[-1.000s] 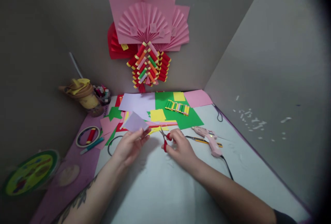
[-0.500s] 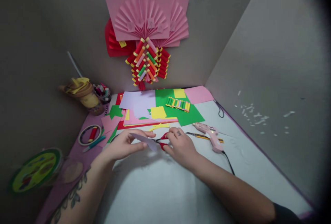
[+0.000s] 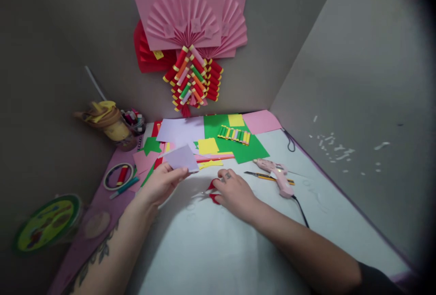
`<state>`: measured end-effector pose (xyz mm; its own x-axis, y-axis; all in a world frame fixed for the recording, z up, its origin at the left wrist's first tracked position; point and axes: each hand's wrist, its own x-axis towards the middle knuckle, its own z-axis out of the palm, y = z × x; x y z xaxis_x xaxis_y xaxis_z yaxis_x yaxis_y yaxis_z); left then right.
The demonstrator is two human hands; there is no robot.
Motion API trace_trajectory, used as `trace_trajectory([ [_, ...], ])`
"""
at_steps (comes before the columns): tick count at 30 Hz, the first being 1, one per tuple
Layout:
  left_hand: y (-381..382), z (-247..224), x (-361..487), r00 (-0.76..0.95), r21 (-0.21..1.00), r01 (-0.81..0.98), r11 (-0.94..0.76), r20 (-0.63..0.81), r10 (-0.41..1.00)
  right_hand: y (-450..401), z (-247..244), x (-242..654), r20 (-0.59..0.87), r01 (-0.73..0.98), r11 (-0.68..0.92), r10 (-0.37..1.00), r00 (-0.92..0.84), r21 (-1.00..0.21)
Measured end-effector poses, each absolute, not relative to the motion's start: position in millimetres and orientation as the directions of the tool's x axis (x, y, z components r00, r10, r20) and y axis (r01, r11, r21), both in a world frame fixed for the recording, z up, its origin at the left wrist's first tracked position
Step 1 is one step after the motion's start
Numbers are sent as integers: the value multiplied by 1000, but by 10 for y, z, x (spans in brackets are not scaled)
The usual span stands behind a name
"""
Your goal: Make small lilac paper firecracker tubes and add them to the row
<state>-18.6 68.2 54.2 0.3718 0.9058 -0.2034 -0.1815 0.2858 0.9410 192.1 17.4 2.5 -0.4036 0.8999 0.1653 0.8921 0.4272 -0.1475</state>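
Observation:
Between the thumb and fingers of my left hand (image 3: pixel 165 183) is a piece of lilac paper (image 3: pixel 183 157), tilted up above the table. My right hand (image 3: pixel 235 192) grips the red-handled scissors (image 3: pixel 213 198), whose blades point left over the white tabletop and look parted, though blurred. The scissors and the lilac paper are apart. Just beyond my hands lie yellow paper scraps (image 3: pixel 210 164) and a yellow paper square (image 3: pixel 207 146). Farther back, a row of small green, yellow and lilac paper rolls (image 3: pixel 234 135) rests on a green sheet (image 3: pixel 252 152).
To the right, a pink glue gun (image 3: pixel 281 179) with a black cord lies across a yellow craft knife (image 3: pixel 260 176). On the left are a tape roll (image 3: pixel 108 178), a teal pen (image 3: pixel 125 187) and a drink cup (image 3: pixel 117 127). Paper fans (image 3: pixel 185 17) hang on the wall.
My left hand has drawn the lilac paper away from the scissor blades, leftward and up, turning its face toward me. The scissors have dropped slightly in my right hand.

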Motion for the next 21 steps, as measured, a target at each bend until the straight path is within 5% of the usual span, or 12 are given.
trace_trajectory([
  [6, 661, 517, -204, 458, 843, -364, 396, -208, 864, 211, 51, 1953, -38, 837, 459, 871, -490, -298],
  [10, 636, 418, -221, 573, 889, -321, 326, -91, 815, 203, 111, 1942, 25, 712, 346, 907, -419, -610],
  [14, 592, 397, -197, 711, 973, -159, 165, -3, 703, 191, 177, 1853, -72, 206, -40, 986, -150, -978],
  [17, 536, 484, -121, 794, 1000, -27, 8, 17, 608, 181, 209, 1785, -208, -157, -230, 968, -143, -960],
  [21, 480, 561, -27, 814, 995, 66, -72, -12, 580, 165, 208, 1757, -281, -292, -300, 954, -109, -908],
])
